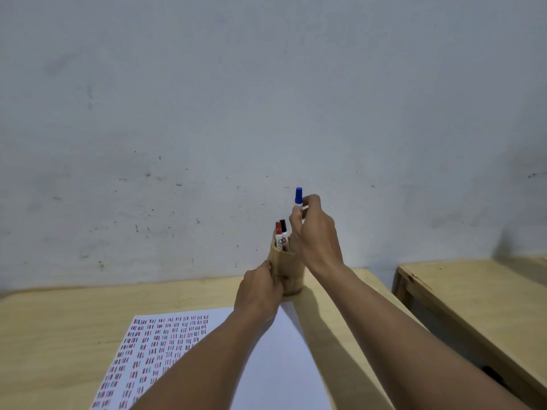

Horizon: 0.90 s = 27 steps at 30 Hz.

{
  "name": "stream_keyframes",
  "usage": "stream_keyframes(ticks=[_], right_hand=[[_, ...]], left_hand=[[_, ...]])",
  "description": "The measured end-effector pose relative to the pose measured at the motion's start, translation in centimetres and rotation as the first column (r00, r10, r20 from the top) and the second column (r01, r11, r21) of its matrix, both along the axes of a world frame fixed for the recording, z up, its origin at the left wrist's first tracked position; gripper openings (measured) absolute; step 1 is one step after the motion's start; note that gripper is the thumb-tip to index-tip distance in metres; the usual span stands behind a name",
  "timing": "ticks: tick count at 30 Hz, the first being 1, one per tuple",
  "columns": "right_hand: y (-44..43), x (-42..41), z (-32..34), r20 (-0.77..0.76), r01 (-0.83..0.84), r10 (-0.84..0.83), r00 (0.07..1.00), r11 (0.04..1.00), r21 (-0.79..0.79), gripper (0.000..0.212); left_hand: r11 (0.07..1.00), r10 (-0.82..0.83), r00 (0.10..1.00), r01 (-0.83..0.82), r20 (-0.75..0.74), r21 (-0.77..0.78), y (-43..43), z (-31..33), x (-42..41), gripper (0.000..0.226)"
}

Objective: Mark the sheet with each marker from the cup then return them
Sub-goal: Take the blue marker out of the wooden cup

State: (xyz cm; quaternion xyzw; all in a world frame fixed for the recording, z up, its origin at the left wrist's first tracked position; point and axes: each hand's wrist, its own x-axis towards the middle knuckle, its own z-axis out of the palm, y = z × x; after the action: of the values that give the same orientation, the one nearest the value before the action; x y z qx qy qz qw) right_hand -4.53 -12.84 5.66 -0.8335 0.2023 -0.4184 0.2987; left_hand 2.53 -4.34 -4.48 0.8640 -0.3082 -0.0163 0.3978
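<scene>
Currently, 2 hands work at a wooden cup (291,276) that stands upright near the far edge of a light wooden surface (59,315), close to a pale, scuffed wall (266,99).

Left hand (259,291): closed around the lower left side of the cup, fingers wrapped against its wall. The forearm crosses over the sheet.

Right hand (315,232): raised above and just right of the cup rim, fingertips (296,216) pinched on the white barrel of a blue-capped marker (298,198). The marker stands nearly upright, cap at the top. Its lower end is hidden behind the hand, so whether it reaches into the cup cannot be told.

Cup contents: 2 markers stand in the cup, side by side and touching.
- red-capped marker (278,235), on the left, cap up.
- black-capped marker (283,229), just right of it and slightly higher, cap up.
Both have white barrels with printed labels too small to read.

Sheet (290,365): a white paper sheet lies flat on the surface, directly in front of the cup, its far right corner close to the cup base. The left portion carries rows of short stroke marks (154,344), grouped in small clusters in red, blue and dark ink. The right portion is unmarked.

A second wooden bench (473,291) stands to the right, separated from the first surface by a gap.
</scene>
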Motion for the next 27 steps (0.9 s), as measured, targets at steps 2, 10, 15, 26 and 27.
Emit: stream_keyframes(ticks=[2, 10, 15, 26, 27], right_hand=[[0.3, -0.3, 0.8, 0.036, -0.029, 0.029, 0.999, 1.000, 0.004, 0.011], [1.6, -2.3, 0.5, -0.138, -0.039, 0.026, 0.990, 0.995, -0.095, 0.024], [2.9, -4.0, -0.5, -0.305, -0.082, 0.023, 0.952, 0.980, -0.183, 0.027], [8.4, -6.5, -1.2, -0.022, 0.013, -0.012, 1.000, 1.000, 0.013, 0.012], [9.1, -6.6, -1.2, -0.039, -0.005, 0.010, 0.999, 0.993, 0.115, 0.023]], left_hand=[[1.000, -0.002, 1.000, 0.002, 0.023, 0.000, 0.5, 0.9, -0.3, 0.006], [0.930, 0.060, 0.997, -0.036, 0.055, -0.366, 4.4, 6.0, -1.9, 0.045], [0.879, -0.065, 0.997, 0.082, 0.052, -0.470, 7.0, 8.3, -3.1, 0.044], [0.841, 0.015, 1.000, -0.019, -0.011, -0.541, 10.1, 9.4, -4.2, 0.012], [0.830, 0.014, 0.999, -0.028, -0.031, -0.557, 10.4, 9.4, -4.1, 0.012]])
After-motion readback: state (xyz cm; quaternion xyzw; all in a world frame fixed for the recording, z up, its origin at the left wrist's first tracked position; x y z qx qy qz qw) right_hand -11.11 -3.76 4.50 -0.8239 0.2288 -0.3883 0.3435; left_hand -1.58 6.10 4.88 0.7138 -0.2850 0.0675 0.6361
